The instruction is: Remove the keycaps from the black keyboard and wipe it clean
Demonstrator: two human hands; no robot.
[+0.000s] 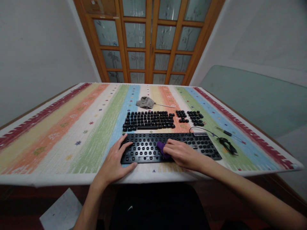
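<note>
Head view: keyboard base [146, 150], near side, centre, probably light, stiff; steady at left end, where left hand [116, 159] rests spread. Right hand [179, 153] pinches purple cloth [161, 147] on base, likely soft, best bunched.

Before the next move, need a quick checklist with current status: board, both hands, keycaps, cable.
1. Board steadied: ok. The left hand rests open at the left end of the keyboard base.
2. Cloth in grip: ok. The right hand holds the purple cloth at the board.
3. Keycaps out of the way: ok. The loose keycaps lie in groups beyond the board's far edge.
4. Cable clear of both hands: ok. The coiled cable lies past the board's right end.
5. Board free of dust: cannot tell; too fine to see here.
</note>
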